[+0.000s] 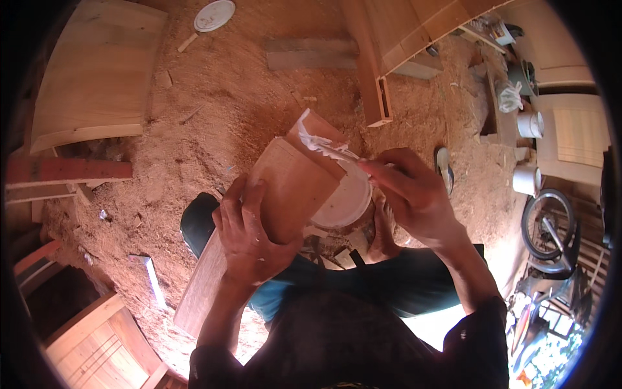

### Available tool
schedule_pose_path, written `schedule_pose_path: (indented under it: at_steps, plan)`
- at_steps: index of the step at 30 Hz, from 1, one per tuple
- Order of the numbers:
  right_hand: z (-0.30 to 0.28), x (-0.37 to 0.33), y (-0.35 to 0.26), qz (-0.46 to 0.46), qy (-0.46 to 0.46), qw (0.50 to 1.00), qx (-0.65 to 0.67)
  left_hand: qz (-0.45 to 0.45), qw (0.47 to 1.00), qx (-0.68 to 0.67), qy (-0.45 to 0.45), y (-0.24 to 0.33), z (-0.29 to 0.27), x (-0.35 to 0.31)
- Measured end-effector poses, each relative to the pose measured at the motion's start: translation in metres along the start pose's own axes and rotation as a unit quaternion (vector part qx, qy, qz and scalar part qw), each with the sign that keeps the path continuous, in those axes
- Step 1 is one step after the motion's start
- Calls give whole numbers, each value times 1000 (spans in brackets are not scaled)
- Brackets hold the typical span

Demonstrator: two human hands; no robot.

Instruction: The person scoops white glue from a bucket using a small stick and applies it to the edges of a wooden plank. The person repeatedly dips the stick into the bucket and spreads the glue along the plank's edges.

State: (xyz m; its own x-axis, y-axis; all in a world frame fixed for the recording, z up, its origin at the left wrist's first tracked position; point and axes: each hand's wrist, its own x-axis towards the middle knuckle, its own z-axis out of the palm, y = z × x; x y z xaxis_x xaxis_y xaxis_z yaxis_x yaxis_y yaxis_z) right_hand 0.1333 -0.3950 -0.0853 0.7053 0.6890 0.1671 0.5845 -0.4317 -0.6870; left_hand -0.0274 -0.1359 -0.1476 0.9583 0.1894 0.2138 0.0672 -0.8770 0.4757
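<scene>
My left hand (254,230) grips a flat brown wooden board (291,185), thumb and fingers spread over its face. The board is tilted above my lap, and its far end has a stepped, narrower section. White glue-like paste (314,141) lies along that end. My right hand (411,194) pinches a thin applicator (345,154), its tip smeared with white and touching the stepped end. I cannot make out whether it is a stick or a brush. Below the board is a round white container or lid (346,198), partly hidden by the board.
Sawdust covers the ground (227,97). Beside my left forearm leans another wooden plank (204,285). A metal square (150,280) lies at the left, a white round lid (215,15) far off. Wooden panels (97,71), a long frame (374,84), white buckets (530,124) and a motorcycle (549,259) stand around.
</scene>
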Motion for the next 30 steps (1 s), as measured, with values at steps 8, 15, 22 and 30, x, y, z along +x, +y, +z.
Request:
schedule_pose_path:
  at_steps: [8, 15, 22, 30]
  plan:
    - [-17, 35, 34, -92, 49, 994, -38, 14, 999, -20, 21, 2, -6, -11]
    - [-19, 20, 20, -126, -66, 981, -128, 16, 1000, -14, 13, 8, -10, -6]
    - [-41, 28, 39, -210, -54, 969, -119, 31, 999, -24, 3, 13, -7, -6]
    - [-35, 75, 47, -185, -1, 980, -66, 54, 998, -22, -7, 14, -8, -14]
